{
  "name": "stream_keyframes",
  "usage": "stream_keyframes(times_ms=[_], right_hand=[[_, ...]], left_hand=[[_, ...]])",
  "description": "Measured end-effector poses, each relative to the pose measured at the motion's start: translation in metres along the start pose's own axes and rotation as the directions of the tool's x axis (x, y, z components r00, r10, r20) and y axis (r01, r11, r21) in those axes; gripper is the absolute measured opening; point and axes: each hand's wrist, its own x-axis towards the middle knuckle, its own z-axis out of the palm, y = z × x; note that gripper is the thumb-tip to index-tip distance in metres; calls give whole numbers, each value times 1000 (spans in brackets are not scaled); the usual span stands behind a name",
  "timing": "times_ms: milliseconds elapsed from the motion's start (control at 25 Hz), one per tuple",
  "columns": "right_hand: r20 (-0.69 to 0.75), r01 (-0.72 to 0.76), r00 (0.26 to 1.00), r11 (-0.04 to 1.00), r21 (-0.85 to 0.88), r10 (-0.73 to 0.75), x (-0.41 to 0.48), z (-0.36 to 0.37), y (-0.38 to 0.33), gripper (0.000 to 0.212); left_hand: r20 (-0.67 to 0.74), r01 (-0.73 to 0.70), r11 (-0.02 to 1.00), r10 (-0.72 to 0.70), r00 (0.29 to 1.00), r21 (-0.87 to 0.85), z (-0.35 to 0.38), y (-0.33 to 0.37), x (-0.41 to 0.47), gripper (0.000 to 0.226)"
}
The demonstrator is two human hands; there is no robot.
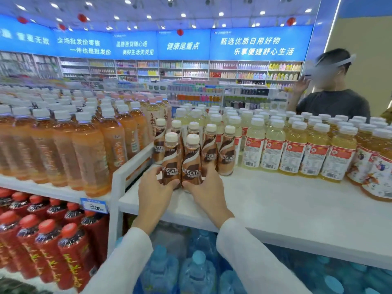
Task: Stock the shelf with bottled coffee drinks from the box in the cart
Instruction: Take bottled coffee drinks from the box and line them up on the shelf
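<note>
Gripping a small brown-and-cream plastic Nescafé coffee bottle (170,160) with a cream cap, the left hand (156,188) curls its fingers and thumb round the lower half. The right hand (206,187) wraps a second coffee bottle (192,162) of the same kind in the same way. Both bottles are upright and pressed side by side over the flat white shelf board (275,200), near its left end. Fingers hide their bases, so I cannot tell whether they rest on the board.

Five more coffee bottles (228,149) stand on the shelf board just behind the held pair, in a loose cluster. Farther right on the board stand rows of pale yellow drink bottles (272,145) with white caps and red-and-white labels. To the left of the board, across its white side rail, are tall orange drink bottles (91,155) with white caps. Under the board lie blue translucent water jugs (159,268), and lower left of it stand dark bottles with red caps (53,240). Beyond the board's far right end is a person in a dark T-shirt (333,102).
</note>
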Motion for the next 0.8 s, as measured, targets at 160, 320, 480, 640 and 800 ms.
stream_keyframes(times_ms=[160, 320, 480, 640, 800], right_hand=[[11, 6, 1000, 1000, 25, -6, 27, 40, -7, 54], [-36, 12, 999, 1000, 15, -11, 42, 62, -6, 50], [-59, 14, 998, 1000, -24, -16, 51, 73, -4, 50], [-81, 19, 996, 999, -47, -23, 55, 81, -2, 50], [-79, 16, 997, 999, -42, -19, 60, 83, 0, 51]], left_hand=[[-30, 9, 999, -8, 1000, 42, -4, -11, 33, 41], [-73, 38, 998, -34, 997, 49, 1, -18, 51, 40], [-110, 86, 995, -79, 991, 57, 8, -22, 59, 44], [-101, 108, 987, -96, 990, 121, 12, -27, 66, 42], [-117, 111, 985, -95, 988, 134, 12, -25, 70, 42]])
